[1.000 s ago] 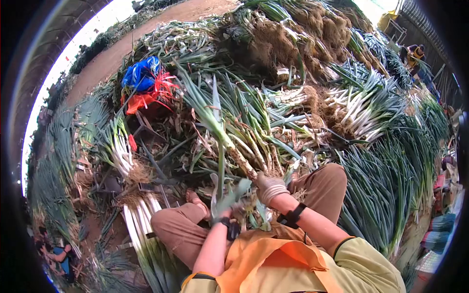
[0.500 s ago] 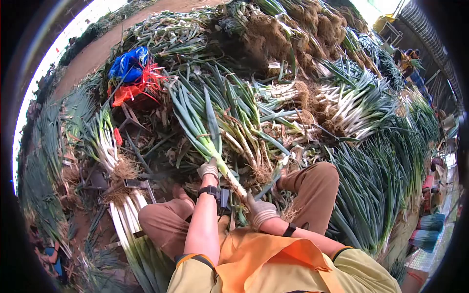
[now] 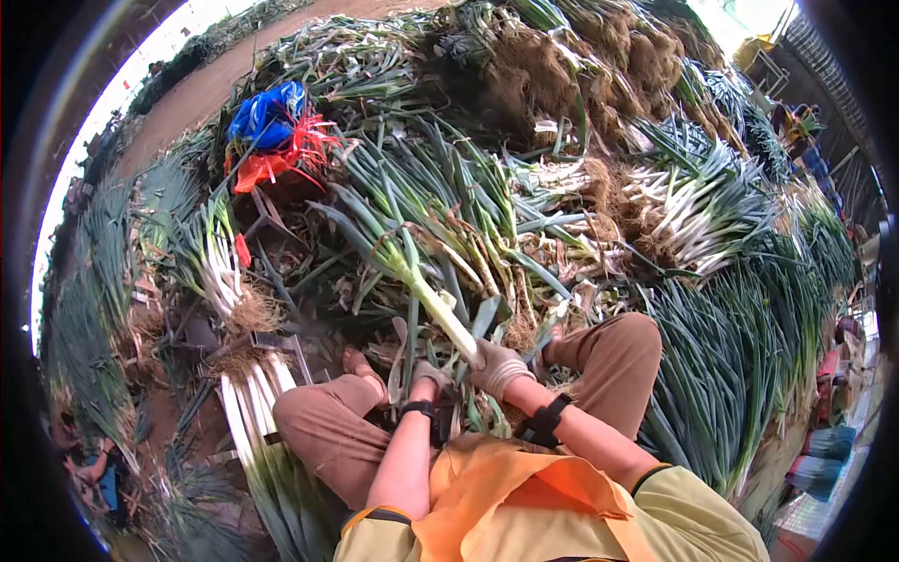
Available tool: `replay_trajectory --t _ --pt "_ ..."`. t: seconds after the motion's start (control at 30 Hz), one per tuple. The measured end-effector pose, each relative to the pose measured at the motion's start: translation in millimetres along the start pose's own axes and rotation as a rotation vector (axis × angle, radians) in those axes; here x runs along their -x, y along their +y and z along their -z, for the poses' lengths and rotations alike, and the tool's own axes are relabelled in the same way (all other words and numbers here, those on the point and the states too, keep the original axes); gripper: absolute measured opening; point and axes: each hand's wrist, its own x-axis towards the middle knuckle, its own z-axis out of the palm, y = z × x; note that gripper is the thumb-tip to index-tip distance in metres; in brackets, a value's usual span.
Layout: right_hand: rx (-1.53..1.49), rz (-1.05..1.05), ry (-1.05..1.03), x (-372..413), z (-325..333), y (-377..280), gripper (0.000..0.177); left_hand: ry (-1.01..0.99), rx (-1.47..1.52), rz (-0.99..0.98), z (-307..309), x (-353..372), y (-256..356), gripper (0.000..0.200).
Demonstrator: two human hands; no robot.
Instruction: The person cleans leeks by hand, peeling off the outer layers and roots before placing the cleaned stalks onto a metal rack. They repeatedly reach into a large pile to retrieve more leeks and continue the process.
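I sit among heaps of green onions, knees apart. My right hand (image 3: 498, 366), in a light glove, grips the root end of one green onion (image 3: 426, 298) whose clean white stalk points up and away to its green leaves. My left hand (image 3: 427, 377), also gloved, is low between my knees and pulls a strip of green outer leaf (image 3: 409, 339) down off that stalk. Peeled leaves lie under both hands.
Untrimmed onions with earthy roots (image 3: 552, 75) are piled ahead. Cleaned white stalks (image 3: 253, 412) lie by my left knee, long green bundles (image 3: 721, 365) at right. A blue and red bag (image 3: 272, 131) sits at far left. Another person (image 3: 796, 117) works at far right.
My left hand has dropped from high on the stalk to between my knees, stripping a leaf downward. The white stalk now shows cleaner. My right hand has kept hold of the root end.
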Motion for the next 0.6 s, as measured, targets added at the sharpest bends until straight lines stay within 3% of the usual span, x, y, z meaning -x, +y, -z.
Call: replay_trajectory --t 0.07,0.13,0.17,0.23,0.27,0.33,0.37,0.47,0.53,0.6 --pt "0.077 -0.024 -0.009 5.3 -1.5 -0.5 0.051 0.160 0.746 0.177 47.5 -1.7 19.0 0.027" --pt "0.151 -0.034 -0.019 9.5 -7.1 -1.4 0.049 0.196 1.301 0.057 66.4 -29.3 13.5 0.027" --pt "0.174 -0.072 -0.038 13.5 -11.7 1.0 0.046 0.204 1.307 0.060 72.2 -33.9 20.0 0.027" --pt "0.227 -0.082 -0.043 20.4 -20.4 4.2 0.041 0.257 1.182 -0.220 78.6 -38.5 37.4 0.020" --pt "0.256 -0.077 -0.052 24.1 -21.7 1.7 0.044 0.357 0.777 -0.176 84.0 -35.3 43.6 0.015" --pt "0.287 -0.109 -0.036 29.0 -18.8 -4.3 0.042 0.269 1.198 0.105 87.2 -25.6 57.2 0.005" --pt "0.289 -0.117 -0.032 30.4 -18.7 -1.3 0.042 0.261 1.199 0.103 89.8 -21.5 62.9 0.005" --pt "0.304 -0.121 -0.064 26.0 -25.6 7.7 0.042 -0.067 1.465 -0.005 110.8 1.8 77.4 0.009" --pt "0.235 -0.092 -0.059 17.8 -30.4 19.5 0.047 -0.487 1.322 -0.404 117.8 47.3 119.6 0.012" --pt "-0.233 0.267 0.456 1.4 -42.3 33.6 0.050 -0.378 1.243 -0.370 109.7 44.0 116.0 0.010"
